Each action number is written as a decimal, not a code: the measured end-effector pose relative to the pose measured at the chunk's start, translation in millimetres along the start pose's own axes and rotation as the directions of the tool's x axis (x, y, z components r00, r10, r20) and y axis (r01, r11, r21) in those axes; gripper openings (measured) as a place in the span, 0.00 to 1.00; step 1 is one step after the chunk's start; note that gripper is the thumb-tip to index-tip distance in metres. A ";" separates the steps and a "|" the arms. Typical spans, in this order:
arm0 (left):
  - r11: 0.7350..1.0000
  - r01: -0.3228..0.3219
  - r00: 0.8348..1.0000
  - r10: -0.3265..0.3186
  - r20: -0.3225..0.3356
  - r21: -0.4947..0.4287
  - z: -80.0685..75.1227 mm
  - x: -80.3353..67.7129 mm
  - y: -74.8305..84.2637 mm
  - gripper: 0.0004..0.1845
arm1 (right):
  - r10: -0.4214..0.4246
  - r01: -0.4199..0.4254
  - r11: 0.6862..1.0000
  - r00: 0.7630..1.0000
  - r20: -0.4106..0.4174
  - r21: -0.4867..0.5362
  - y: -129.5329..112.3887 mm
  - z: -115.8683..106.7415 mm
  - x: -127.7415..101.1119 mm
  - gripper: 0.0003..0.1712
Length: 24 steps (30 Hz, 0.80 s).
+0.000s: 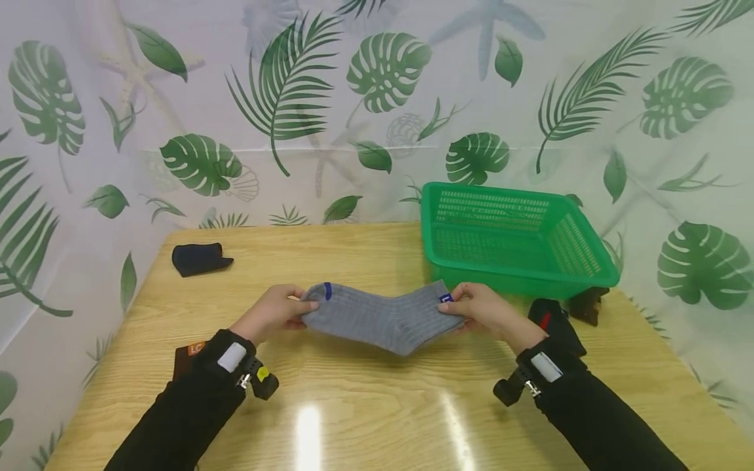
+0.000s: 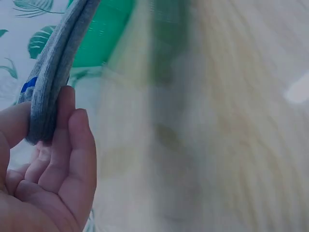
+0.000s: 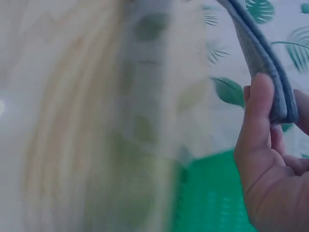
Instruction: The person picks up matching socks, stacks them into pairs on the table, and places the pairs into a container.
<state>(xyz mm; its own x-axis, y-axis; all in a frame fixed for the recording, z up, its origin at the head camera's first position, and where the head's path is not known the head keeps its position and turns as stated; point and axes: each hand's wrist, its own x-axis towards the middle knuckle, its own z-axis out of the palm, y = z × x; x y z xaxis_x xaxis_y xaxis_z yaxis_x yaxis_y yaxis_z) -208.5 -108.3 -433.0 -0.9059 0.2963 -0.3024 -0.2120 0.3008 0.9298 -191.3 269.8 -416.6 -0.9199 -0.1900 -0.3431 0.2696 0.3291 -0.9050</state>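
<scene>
A grey ribbed sock with a blue stripe at the toe and a blue label at the cuff is stretched sideways above the table. My left hand pinches its toe end; in the left wrist view the thumb and fingers of that hand press the folded fabric from both sides. The cuff end is pinched by my right hand, near the label. From the right wrist, the sock appears doubled between thumb and fingers of the hand.
A green plastic basket stands at the back right. Beside it lie a black sock with a red mark and a dark brown item. A folded dark sock lies back left; a brown labelled item is partly under my left forearm.
</scene>
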 end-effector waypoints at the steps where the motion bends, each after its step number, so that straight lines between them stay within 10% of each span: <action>1: 1.000 -0.008 1.000 0.008 0.004 0.000 3.0 3.4 6.9 0.10 | -0.001 0.001 1.000 1.000 -0.006 -0.005 -3.5 -7.7 -4.7 0.12; 14: 0.988 -0.141 0.987 0.145 0.068 -0.060 71.1 59.8 129.3 0.10 | -0.034 0.024 0.998 0.981 -0.191 -0.057 -47.7 -124.7 -54.2 0.17; 24: 0.987 -0.095 0.995 0.096 0.001 -0.131 138.1 104.6 172.4 0.11 | -0.030 -0.026 0.986 0.946 -0.323 -0.166 -55.7 -187.7 -70.1 0.15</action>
<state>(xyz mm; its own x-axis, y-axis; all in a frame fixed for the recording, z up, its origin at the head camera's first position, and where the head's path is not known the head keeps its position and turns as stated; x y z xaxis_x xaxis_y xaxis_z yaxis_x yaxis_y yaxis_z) -289.1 99.8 -333.2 -0.9218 0.3248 -0.2117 -0.1709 0.1498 0.9738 -195.3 438.4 -295.0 -0.9701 0.1098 -0.2163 0.2423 0.4830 -0.8415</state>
